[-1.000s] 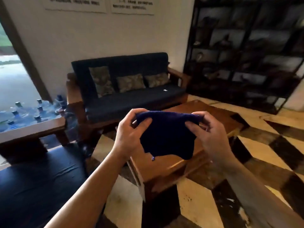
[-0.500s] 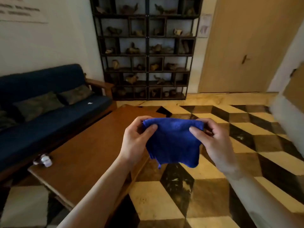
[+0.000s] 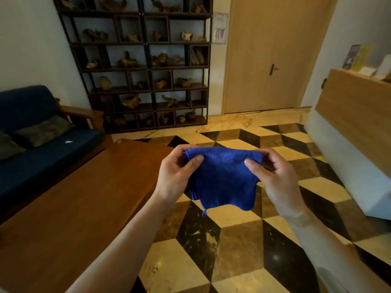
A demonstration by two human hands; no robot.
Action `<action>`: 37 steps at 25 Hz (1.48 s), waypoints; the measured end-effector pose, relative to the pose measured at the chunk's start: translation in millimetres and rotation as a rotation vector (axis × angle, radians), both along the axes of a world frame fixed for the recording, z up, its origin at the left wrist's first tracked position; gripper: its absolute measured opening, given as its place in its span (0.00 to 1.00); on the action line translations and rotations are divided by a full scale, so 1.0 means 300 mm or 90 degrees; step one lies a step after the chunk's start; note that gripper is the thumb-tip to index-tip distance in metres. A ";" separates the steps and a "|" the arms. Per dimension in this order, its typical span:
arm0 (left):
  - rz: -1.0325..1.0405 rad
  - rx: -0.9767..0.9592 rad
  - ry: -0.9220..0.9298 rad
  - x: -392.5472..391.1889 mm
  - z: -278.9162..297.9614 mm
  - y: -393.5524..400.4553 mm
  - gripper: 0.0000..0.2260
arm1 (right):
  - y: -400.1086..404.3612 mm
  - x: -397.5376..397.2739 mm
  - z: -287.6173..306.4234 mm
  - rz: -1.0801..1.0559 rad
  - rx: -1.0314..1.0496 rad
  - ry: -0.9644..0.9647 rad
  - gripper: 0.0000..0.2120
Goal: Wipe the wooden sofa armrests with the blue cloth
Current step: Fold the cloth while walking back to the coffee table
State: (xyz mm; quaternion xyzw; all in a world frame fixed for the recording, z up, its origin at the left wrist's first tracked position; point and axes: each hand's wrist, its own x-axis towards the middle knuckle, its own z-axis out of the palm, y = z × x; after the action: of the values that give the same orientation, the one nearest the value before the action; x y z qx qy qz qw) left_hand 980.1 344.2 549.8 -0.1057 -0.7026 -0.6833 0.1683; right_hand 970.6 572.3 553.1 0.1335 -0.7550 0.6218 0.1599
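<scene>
Left hand pinches the upper left corner of the blue cloth, thumb on the near face and fingers curled behind. Right hand pinches the upper right corner in the same way. Both hands hold the top edge stretched level between them at chest height, so the rest of the cloth hangs free below, clear of every surface. This grip likely serves to spread or fold the cloth into a flat wiping pad before contact with wood.

The nearest target, a wooden sofa armrest, lies well to the left of the left hand and farther away, at the end of the blue sofa. No wiping contact is made yet.

A wooden table sits directly left of and below the left hand, between the hands and the sofa seat. It probably has to be skirted to reach the armrest. A dark shelf unit stands beyond both hands, just past the armrest. A closed door stands beyond the right hand. Patterned floor lies beneath the hanging cloth.
</scene>
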 end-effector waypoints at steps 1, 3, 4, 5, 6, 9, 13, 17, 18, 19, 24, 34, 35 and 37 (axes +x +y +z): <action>0.000 -0.001 0.001 -0.025 -0.005 0.025 0.08 | 0.026 -0.023 -0.004 -0.003 0.008 0.001 0.09; -0.003 0.008 -0.013 -0.078 -0.013 0.061 0.08 | 0.063 -0.073 -0.012 -0.006 0.017 0.000 0.09; -0.002 0.009 -0.022 -0.105 -0.015 0.075 0.08 | 0.074 -0.099 -0.016 -0.010 0.017 0.000 0.09; -0.002 0.008 -0.028 -0.133 -0.016 0.087 0.08 | 0.083 -0.127 -0.019 -0.015 0.012 -0.001 0.09; -0.003 0.005 -0.031 -0.175 -0.016 0.105 0.08 | 0.097 -0.165 -0.023 -0.022 0.005 -0.002 0.09; 0.000 0.009 -0.027 -0.277 -0.011 0.134 0.08 | 0.118 -0.264 -0.035 -0.026 -0.005 -0.009 0.09; 0.005 0.015 -0.043 -0.477 -0.036 0.139 0.08 | 0.123 -0.460 -0.051 -0.019 -0.005 -0.012 0.10; -0.002 0.015 -0.038 -0.719 -0.051 0.130 0.09 | 0.112 -0.696 -0.070 -0.031 -0.002 -0.015 0.11; -0.009 0.018 -0.037 -0.805 -0.053 0.129 0.10 | 0.111 -0.779 -0.075 -0.038 0.004 -0.016 0.12; -0.016 0.020 -0.041 -0.877 -0.057 0.128 0.11 | 0.112 -0.847 -0.077 -0.043 0.008 -0.022 0.12; -0.035 0.010 -0.057 -1.211 -0.075 0.119 0.10 | 0.113 -1.158 -0.065 -0.062 0.031 -0.039 0.12; -0.032 0.024 -0.066 -1.820 -0.131 0.117 0.09 | 0.100 -1.783 -0.105 -0.038 0.030 -0.062 0.08; -0.026 0.024 -0.067 -1.884 -0.143 0.115 0.09 | 0.098 -1.854 -0.115 -0.032 0.031 -0.062 0.08; -0.003 0.034 -0.070 -2.018 -0.166 0.116 0.10 | 0.095 -2.013 -0.135 -0.023 0.030 -0.068 0.09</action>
State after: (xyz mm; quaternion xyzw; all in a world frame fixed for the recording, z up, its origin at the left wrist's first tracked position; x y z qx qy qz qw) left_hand 374.6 379.2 500.0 -0.0649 -0.6920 -0.7070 0.1306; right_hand 366.8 600.8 512.5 0.0902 -0.7791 0.6070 0.1278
